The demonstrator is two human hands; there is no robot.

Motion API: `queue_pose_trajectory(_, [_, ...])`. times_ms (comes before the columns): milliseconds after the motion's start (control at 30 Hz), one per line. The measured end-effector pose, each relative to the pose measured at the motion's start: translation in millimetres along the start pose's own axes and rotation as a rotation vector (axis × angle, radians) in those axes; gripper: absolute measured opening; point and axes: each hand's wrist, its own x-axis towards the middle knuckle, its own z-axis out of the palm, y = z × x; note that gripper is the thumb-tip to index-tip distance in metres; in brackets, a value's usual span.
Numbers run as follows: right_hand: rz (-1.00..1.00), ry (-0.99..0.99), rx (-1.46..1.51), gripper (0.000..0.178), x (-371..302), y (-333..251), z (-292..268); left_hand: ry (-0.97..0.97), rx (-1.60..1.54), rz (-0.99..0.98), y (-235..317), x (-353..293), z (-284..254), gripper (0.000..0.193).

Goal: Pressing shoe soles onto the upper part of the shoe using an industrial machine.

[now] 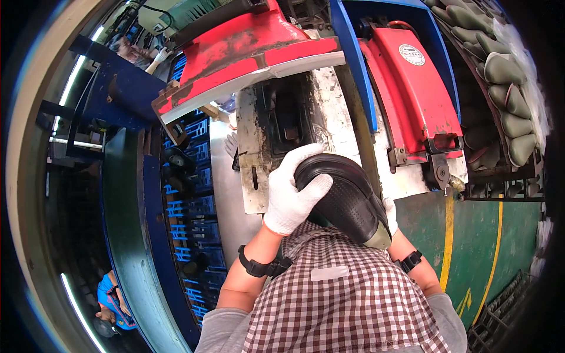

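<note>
A black shoe (pixel 346 194) with a perforated upper is held in front of my chest. Olive-green material (pixel 379 237) shows at its heel end. My left hand (pixel 292 191), in a white glove, wraps round the toe end, thumb across the upper. At the heel side, my gloved right hand (pixel 391 216) grips the shoe from behind; most of its fingers are hidden. Just beyond lies a worn metal plate (pixel 250 182) with a dark recessed mould (pixel 288 120), under a raised red press cover (pixel 235 53).
On the right stands a second red press unit (pixel 409 88) in a blue frame (pixel 362 76). Olive-green shoe-shaped pieces (pixel 505 69) fill a rack at far right. Blue racking (pixel 197 217) runs along the left. Other people (pixel 115 303) are further off. Yellow lines (pixel 448 235) cross the green floor.
</note>
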Motion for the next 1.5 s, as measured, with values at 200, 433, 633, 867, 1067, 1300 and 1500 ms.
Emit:
queue_pose_trajectory(200, [0.102,0.248,0.023,0.077,2,-5,50,0.048,0.203,0.069,10,-7,-1,0.050])
queue_pose_trajectory(433, [0.034,-0.007,-0.181,0.095,33,-29,119,0.366,-0.293,0.057,-21,-19,-48,0.075])
queue_pose_trajectory(633, [-0.101,-0.298,-0.897,0.074,95,-2,217,0.301,-0.878,-0.084,-59,-77,-56,0.099])
queue_pose_trajectory(867, [-0.267,-0.529,-1.734,0.056,140,66,243,0.703,-0.964,-0.189,-99,-135,-167,0.055])
queue_pose_trajectory(1067, [-0.768,-0.212,-2.301,0.030,157,79,198,1.223,-0.576,-0.537,-218,-170,-337,0.030])
queue_pose_trajectory(1300, [-0.758,-0.125,-2.343,0.020,165,86,189,1.412,0.038,-0.587,-254,-150,-460,0.036])
queue_pose_trajectory(1500, [-0.720,-0.207,-2.303,0.020,165,90,200,1.129,1.113,-1.024,-298,-212,-542,0.082])
